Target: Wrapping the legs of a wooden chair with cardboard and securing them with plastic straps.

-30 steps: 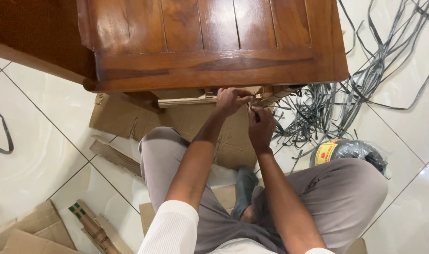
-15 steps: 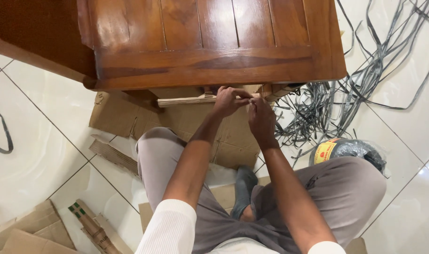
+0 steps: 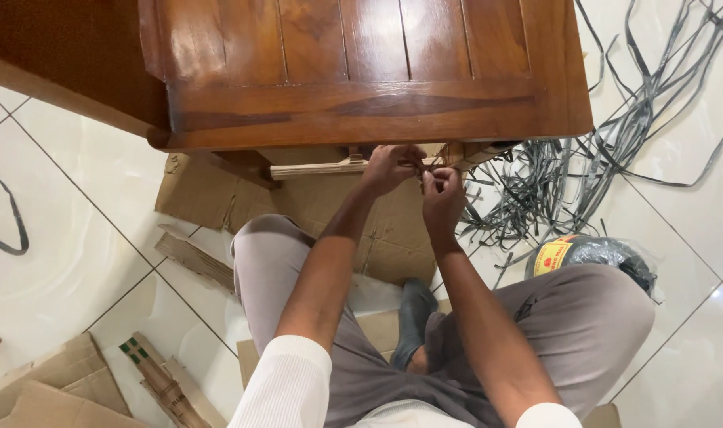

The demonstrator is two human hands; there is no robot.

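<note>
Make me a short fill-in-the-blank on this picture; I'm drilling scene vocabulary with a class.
1. Both hands, left hand and right hand, work just under the edge of the ____ furniture piece.
2. Flattened ____ lies on the floor beneath the hands.
3. A tangle of grey ____ lies on the white tiles at the right.

Missing words: wooden; cardboard; straps

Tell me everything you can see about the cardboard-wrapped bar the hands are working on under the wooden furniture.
The cardboard-wrapped bar is long, thin and tan, lying level just below the edge of the glossy brown wooden furniture. Its right part is hidden by the left hand, which grips it; the right hand pinches something small beside it, too small to identify. Flattened cardboard lies on the floor beneath.
</note>
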